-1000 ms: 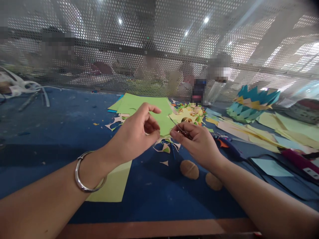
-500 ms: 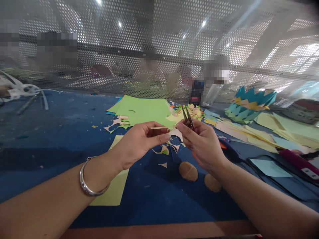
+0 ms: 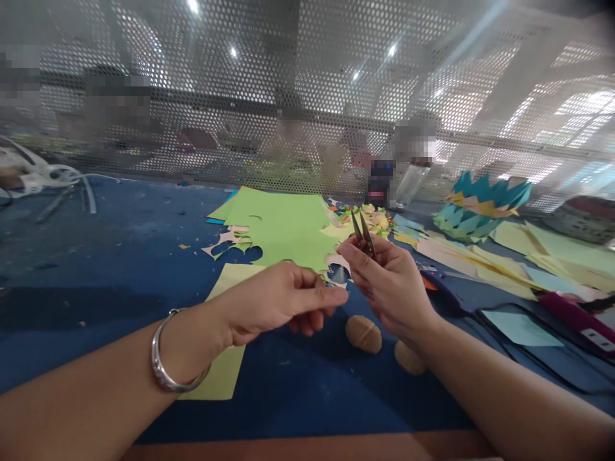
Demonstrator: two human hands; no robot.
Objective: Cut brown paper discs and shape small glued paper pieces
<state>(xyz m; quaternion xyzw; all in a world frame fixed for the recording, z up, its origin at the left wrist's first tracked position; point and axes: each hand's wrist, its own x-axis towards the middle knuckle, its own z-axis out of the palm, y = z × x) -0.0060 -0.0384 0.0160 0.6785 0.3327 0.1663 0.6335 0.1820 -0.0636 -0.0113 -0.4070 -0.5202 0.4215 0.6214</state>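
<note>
My right hand (image 3: 389,275) is closed around a small pair of scissors (image 3: 362,235), whose blades point up and stand slightly apart. Beside it and a little lower, my left hand (image 3: 293,298) has its thumb pressed to the fingers; what is pinched there, if anything, is hidden. Behind both hands lies a green paper sheet (image 3: 283,224) with curved cutouts along its edges. Pale yellow paper (image 3: 225,371) rests under my left wrist. Two brown oval pieces (image 3: 364,334) lie below the hands, one partly covered by my right wrist.
Small colourful paper pieces (image 3: 382,221) are heaped behind the scissors. To the right are paper strips (image 3: 446,256), a glue gun (image 3: 446,291) with a black cable, a purple tool (image 3: 576,320) and a zigzag paper basket (image 3: 480,208). A perforated screen (image 3: 216,115) stands behind the table.
My left hand has dropped and shifted slightly right, and the thin pale strip seen in its fingers no longer shows. My right hand keeps the scissors in nearly the same place.
</note>
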